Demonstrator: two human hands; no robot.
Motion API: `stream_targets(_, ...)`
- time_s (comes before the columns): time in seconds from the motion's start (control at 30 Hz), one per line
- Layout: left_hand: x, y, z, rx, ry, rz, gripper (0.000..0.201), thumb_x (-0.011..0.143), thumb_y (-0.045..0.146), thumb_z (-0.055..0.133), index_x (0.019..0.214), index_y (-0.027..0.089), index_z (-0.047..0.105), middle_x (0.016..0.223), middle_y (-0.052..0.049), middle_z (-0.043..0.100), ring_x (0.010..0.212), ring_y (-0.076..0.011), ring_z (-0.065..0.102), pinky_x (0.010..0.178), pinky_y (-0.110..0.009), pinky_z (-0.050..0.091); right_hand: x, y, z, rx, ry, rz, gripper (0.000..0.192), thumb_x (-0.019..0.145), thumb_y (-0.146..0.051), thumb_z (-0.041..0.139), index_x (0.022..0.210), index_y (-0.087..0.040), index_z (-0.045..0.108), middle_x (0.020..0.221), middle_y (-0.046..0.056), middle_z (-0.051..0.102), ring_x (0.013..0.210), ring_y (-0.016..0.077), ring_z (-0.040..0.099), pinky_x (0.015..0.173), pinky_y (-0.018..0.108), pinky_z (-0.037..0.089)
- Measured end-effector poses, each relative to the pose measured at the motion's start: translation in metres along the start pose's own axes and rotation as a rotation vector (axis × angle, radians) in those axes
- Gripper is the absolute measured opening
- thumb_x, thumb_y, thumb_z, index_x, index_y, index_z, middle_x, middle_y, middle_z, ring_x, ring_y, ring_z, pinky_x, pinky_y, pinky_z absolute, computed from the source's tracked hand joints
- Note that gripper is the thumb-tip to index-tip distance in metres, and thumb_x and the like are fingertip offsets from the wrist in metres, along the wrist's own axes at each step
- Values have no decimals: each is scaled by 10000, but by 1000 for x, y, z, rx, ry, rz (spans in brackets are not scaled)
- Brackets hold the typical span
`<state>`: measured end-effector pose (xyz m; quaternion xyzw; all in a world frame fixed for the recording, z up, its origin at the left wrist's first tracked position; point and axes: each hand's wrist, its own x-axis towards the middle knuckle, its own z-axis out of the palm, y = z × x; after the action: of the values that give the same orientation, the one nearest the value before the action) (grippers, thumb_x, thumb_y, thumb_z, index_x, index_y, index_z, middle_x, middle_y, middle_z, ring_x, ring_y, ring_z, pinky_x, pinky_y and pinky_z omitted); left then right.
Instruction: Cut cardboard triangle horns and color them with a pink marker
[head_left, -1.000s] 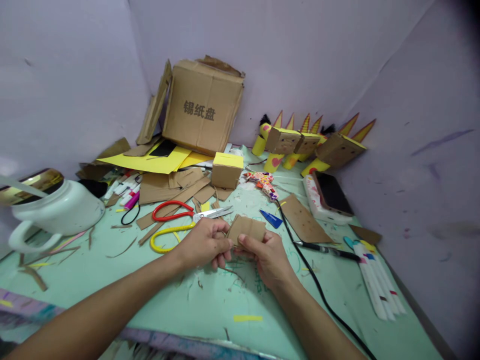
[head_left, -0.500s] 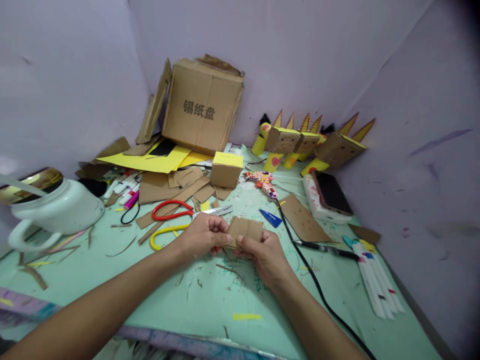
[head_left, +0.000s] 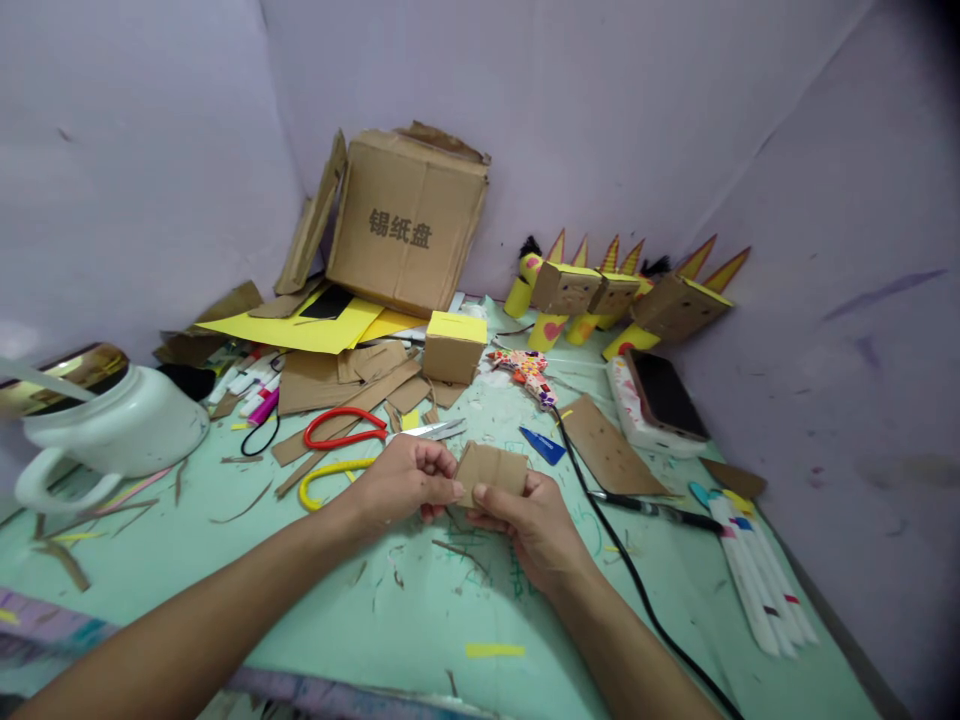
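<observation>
Small cardboard piece point(head_left: 493, 472) observed over the near middle of the green tabletop point(head_left: 352, 620), right hand point(head_left: 534, 522) clamped on its near right part, thumb on top. Left hand point(head_left: 411, 482) pinches its left edge, fingertips partly hidden. Scissors point(head_left: 343, 428) lie left, blue triangular piece point(head_left: 542, 446) to the far right, both near the hands.

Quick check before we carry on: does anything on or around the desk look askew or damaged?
The large cardboard box at the back leans askew, its top ragged. A purple streak marks the right wall, and cardboard strips litter the green tabletop.
</observation>
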<state>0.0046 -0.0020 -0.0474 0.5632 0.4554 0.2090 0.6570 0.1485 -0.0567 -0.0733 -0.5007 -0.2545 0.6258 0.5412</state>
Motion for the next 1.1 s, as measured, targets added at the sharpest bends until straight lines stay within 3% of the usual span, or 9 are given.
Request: stream_targets(1.1, -4, 0, 2, 40, 28, 2, 140, 565, 250, 601, 587, 165, 491, 391, 55, 476, 357, -74, 412, 383, -198, 330, 1, 3, 0, 8, 37, -9, 312, 492, -180, 771, 786, -98, 705, 632, 36, 698, 535, 161, 629, 500, 264, 544)
